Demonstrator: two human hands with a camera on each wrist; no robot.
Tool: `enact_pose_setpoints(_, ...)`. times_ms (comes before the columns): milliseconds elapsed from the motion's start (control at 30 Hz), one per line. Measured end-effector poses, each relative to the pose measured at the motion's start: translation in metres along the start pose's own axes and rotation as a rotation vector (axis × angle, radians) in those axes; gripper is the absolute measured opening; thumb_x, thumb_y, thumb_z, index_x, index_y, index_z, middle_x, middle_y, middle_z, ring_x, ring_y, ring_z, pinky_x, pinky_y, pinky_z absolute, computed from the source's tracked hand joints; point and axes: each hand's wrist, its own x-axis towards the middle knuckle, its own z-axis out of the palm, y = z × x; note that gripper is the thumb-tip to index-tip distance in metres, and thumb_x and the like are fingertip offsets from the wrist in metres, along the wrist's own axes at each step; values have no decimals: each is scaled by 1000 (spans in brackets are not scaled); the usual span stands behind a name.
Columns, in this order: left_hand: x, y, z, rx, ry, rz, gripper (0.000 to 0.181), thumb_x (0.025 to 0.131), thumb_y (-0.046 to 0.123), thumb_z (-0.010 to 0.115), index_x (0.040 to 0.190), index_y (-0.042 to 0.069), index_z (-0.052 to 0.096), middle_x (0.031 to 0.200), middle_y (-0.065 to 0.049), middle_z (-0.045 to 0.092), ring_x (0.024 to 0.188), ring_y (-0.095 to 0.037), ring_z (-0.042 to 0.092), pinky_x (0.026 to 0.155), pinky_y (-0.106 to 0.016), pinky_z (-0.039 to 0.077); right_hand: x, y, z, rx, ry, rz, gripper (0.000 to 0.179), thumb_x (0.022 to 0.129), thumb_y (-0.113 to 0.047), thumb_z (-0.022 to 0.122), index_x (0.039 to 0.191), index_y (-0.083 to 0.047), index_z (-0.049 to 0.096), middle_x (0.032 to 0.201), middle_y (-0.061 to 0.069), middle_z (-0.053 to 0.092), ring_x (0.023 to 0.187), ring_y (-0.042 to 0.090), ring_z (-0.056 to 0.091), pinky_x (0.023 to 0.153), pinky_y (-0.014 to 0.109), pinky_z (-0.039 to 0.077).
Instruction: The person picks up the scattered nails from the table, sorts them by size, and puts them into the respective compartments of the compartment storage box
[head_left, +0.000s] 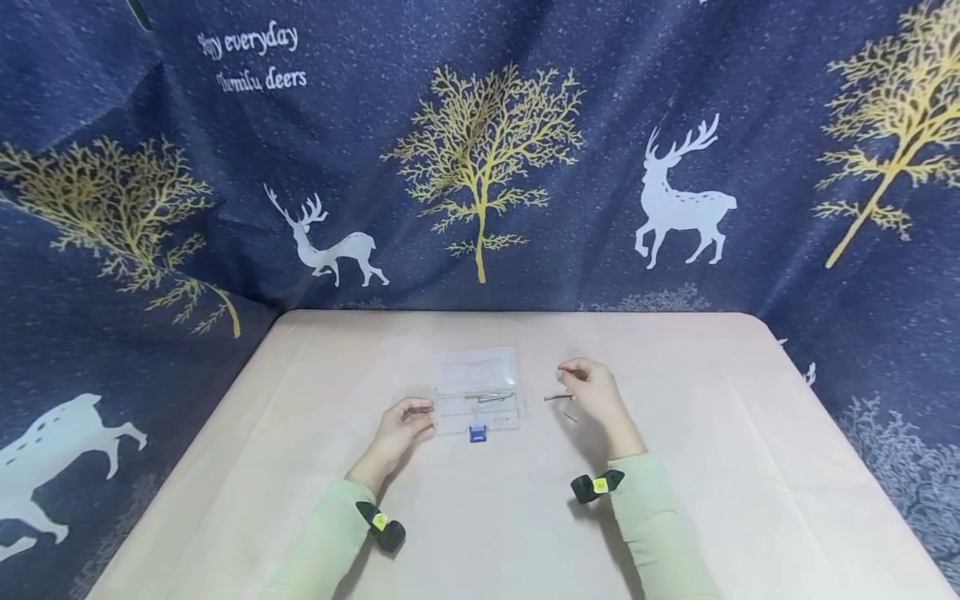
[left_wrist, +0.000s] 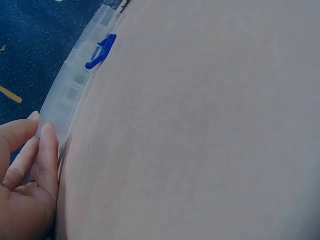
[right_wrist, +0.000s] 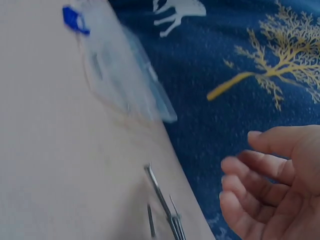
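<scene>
A clear plastic compartment box (head_left: 447, 427) with a blue latch (head_left: 477, 433) lies on the table, its lid (head_left: 476, 367) raised at the back. Several slim metal pieces (head_left: 492, 397), like nails or screws, lie inside it. My left hand (head_left: 397, 429) holds the box's left end between thumb and fingers, seen also in the left wrist view (left_wrist: 30, 170). To the right of the box, my right hand (head_left: 596, 392) is above the table with loosely bent fingers and nothing in them. Below it are loose metal pieces (right_wrist: 159, 187), nail-like and too blurred to tell exactly.
The table (head_left: 480, 533) has a pale pink cover. A dark blue cloth (head_left: 525, 292) with deer and trees hangs behind it and at the sides. Black cameras (head_left: 592, 487) are strapped at both wrists.
</scene>
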Motion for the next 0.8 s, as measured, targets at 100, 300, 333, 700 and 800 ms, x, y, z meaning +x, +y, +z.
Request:
enact_pose_setpoints(100, 0, 0, 0, 19, 5, -4, 32, 87, -4, 58, 118, -11, 52, 111, -21, 59, 84, -11, 61, 77, -20, 60, 1, 5, -6, -115, 36, -4, 25, 91, -10, 57, 108, 6, 63, 97, 22, 68, 85, 32, 63, 75, 40, 57)
enact_pose_setpoints(300, 1, -1, -1, 20, 1, -3, 32, 87, -3, 58, 118, -11, 52, 113, -22, 59, 85, -11, 62, 78, -21, 60, 1, 14, -13, -216, 63, -10, 22, 88, -8, 57, 104, 5, 64, 94, 21, 67, 84, 33, 62, 78, 47, 55)
enact_pose_setpoints(333, 1, -1, -1, 15, 2, -1, 32, 87, -4, 58, 118, -11, 52, 112, -21, 59, 84, -10, 61, 77, -21, 60, 1, 15, -14, -235, 50, -13, 22, 87, -8, 57, 104, 4, 64, 94, 21, 67, 84, 33, 62, 79, 47, 55)
enact_pose_setpoints(700, 2, -1, -1, 6, 1, 4, 32, 87, -4, 58, 117, -12, 52, 105, -15, 59, 83, -10, 61, 77, -21, 60, -7, 12, -18, -357, -198, 39, 9, 81, -6, 65, 89, -1, 66, 94, 16, 68, 91, 33, 63, 88, 51, 53)
enact_pose_setpoints(800, 1, -1, -2, 23, 3, 3, 32, 87, -3, 58, 117, -11, 52, 107, -17, 59, 84, -10, 61, 78, -21, 60, -8, 11, -16, -342, -269, 15, 9, 79, -4, 68, 86, 0, 66, 91, 15, 68, 87, 30, 63, 86, 48, 55)
